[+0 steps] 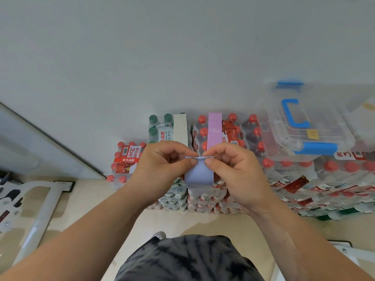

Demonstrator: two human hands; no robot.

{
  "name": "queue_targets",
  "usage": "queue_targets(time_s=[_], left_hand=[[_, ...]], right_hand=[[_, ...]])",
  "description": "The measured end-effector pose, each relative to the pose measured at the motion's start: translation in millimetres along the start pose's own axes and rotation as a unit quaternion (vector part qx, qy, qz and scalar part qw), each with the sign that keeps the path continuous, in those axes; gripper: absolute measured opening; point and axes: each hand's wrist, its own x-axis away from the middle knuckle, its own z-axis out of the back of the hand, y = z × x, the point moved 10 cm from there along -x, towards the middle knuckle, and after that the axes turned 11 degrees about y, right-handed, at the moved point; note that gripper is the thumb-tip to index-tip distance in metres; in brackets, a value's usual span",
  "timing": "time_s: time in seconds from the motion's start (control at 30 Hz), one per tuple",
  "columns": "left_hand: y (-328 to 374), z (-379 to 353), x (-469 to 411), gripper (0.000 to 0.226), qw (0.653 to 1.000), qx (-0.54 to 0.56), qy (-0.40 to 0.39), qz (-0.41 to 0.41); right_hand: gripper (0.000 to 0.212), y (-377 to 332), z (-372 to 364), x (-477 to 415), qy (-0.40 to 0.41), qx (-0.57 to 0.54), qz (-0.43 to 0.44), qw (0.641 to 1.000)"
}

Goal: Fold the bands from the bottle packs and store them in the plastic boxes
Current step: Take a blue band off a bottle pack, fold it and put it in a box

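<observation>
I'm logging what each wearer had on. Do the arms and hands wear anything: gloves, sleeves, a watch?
Nothing shows. The left hand and right hand are bare: no gloves, watch or rings in view. No sleeves show either, right to the picture's edge.

Light: bright, even, diffuse.
Shadows: soft and faint on the floor (97, 199), near the person's legs.
Glare: mild sheen on the plastic box (304, 122), far right.
Focus: left hand (162, 169), right hand (233, 169) and the blue band (199, 175) they pinch are sharp; the plastic box is smeared and blurred.
Distortion: wide-angle bending toward the edges, near forearms stretched.
</observation>
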Motion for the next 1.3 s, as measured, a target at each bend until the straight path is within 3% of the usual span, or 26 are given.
queue_targets(time_s=[0.33,0.5,0.77,0.87,1.07,1.17,1.3], left_hand=[[-2.0,3.3,-4.5,0.03,0.999,-0.027,0.017,-0.014],[-1.7,1.7,-2.3,0.022,1.0,-0.025,0.003,-0.01],[-3.6,-5.8,3.3,0.032,0.999,-0.006,-0.041,0.007],[-5.3,-3.5,3.4,0.022,1.0,-0.001,-0.022,0.016],[-9.7,-3.5,4.1,0.027,0.999,-0.003,-0.016,0.032],[-7.4,-5.3,5.4,0.021,0.999,-0.028,-0.018,0.014],[-5.3,-8.9,8.3,0.027,0.997,-0.067,-0.029,-0.005]], right_hand=[[0.025,-0.8,-1.6,-2.4,0.008,-0.004,-0.003,1.0],[0.014,1.7,-0.8,-0.1,0.011,-0.016,-0.021,1.0],[0.015,4.3,2.7,-0.4,0.016,0.006,-0.03,0.999],[0.016,-1.1,1.2,1.0,0.006,0.002,-0.016,1.0],[0.017,-4.0,2.7,1.6,-0.021,0.042,0.003,0.999],[0.027,-2.0,5.1,2.2,-0.021,0.045,-0.011,0.999],[0.016,1.7,8.2,0.7,-0.013,0.066,-0.024,0.997]])
